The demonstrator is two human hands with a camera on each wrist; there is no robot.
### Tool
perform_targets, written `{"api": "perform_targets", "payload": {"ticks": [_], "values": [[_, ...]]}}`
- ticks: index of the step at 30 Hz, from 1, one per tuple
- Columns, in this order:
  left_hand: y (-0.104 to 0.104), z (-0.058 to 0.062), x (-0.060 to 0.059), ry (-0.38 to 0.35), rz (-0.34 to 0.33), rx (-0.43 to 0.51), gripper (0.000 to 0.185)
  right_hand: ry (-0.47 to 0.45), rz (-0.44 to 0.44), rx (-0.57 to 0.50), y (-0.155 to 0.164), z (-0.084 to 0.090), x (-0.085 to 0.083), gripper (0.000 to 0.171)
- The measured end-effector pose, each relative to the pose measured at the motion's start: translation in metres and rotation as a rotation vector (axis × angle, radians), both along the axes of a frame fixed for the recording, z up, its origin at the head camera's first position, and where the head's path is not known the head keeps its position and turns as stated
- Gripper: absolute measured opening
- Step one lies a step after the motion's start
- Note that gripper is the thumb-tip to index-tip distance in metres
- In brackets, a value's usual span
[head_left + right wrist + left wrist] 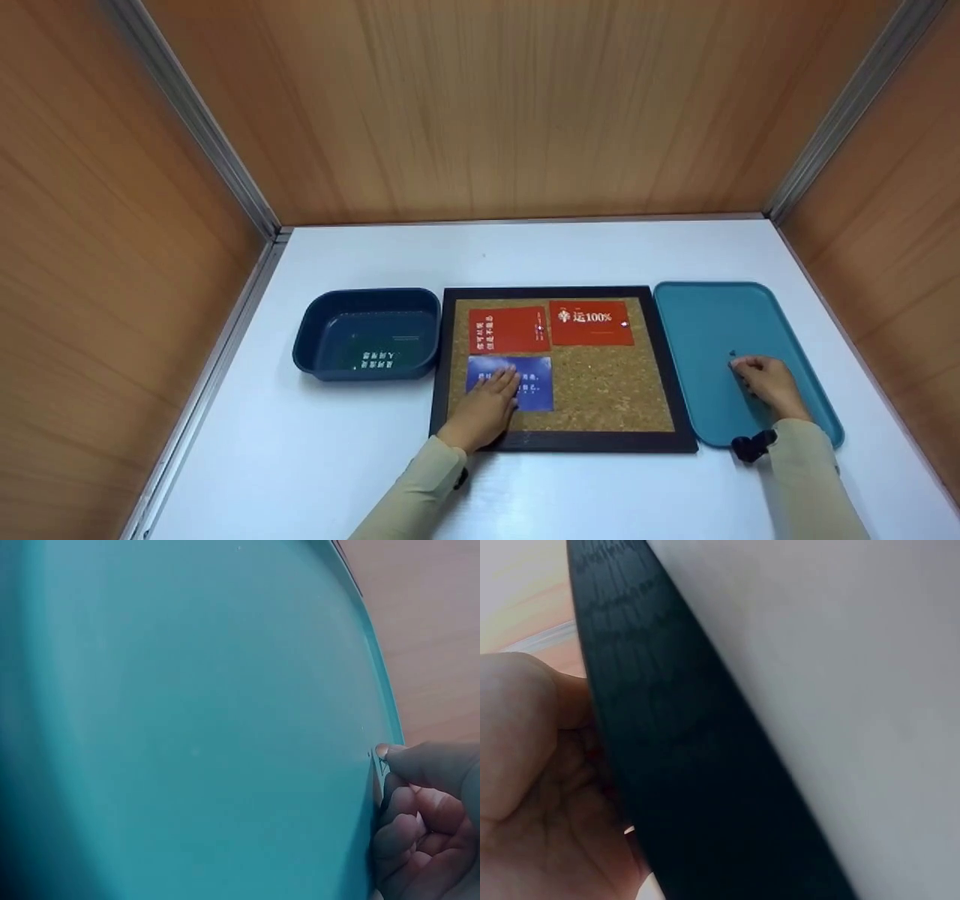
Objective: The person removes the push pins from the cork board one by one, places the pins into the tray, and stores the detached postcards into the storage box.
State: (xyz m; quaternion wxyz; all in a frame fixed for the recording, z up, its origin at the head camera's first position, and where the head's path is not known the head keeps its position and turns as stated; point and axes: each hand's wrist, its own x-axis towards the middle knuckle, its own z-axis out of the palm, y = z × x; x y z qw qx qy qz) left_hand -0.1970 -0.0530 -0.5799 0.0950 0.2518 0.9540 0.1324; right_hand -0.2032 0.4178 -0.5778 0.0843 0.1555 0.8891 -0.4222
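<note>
- Far left on the counter (247, 465), a dark blue tub (315, 341) is sitting idle.
- On the cork board (600, 397), the left hand (480, 412) is lying flat, fingers straight, pressing the blue card (532, 386) below two red cards (510, 330).
- Over on the teal tray (705, 315), the right hand (765, 384) is curling its grip, pinching a small pin (375, 759).
- Next, I'd judge: carrying that pin across to the blue card.

A dark blue bin (367, 334) sits left on the white table (525, 247).
</note>
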Motion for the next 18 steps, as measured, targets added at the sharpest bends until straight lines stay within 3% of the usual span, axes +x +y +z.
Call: {"api": "perform_targets", "payload": {"ticks": [18], "values": [[-0.0002,-0.0003,0.0006,0.051,-0.010,0.015,0.046,0.023,0.021,0.006,0.0018,-0.0011,-0.0016,0.048]]}}
